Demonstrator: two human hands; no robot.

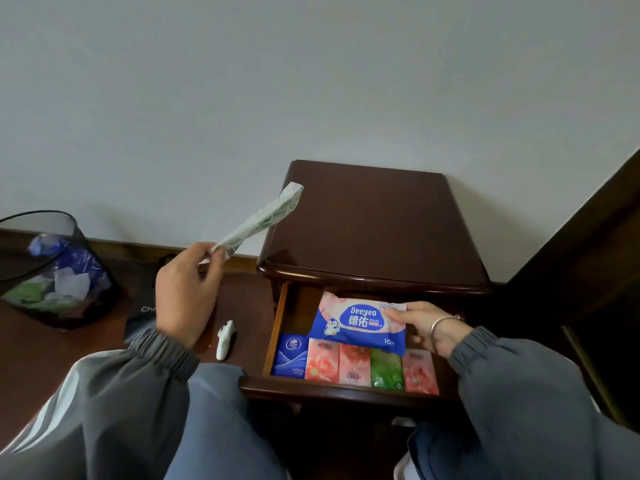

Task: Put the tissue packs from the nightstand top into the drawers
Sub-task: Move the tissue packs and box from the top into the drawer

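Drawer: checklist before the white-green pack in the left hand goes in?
1. Drawer pulled open: ok.
2. Left hand pinches the white-green pack by one end, in the air left of the nightstand: ok.
3. Right hand out of the way: not ok. It holds the Deeyeo pack inside the drawer.
4. Free room for another pack: cannot tell. The row of small packs fills the front and the Deeyeo pack covers the back.
5. Nightstand top shows no packs on it: ok.
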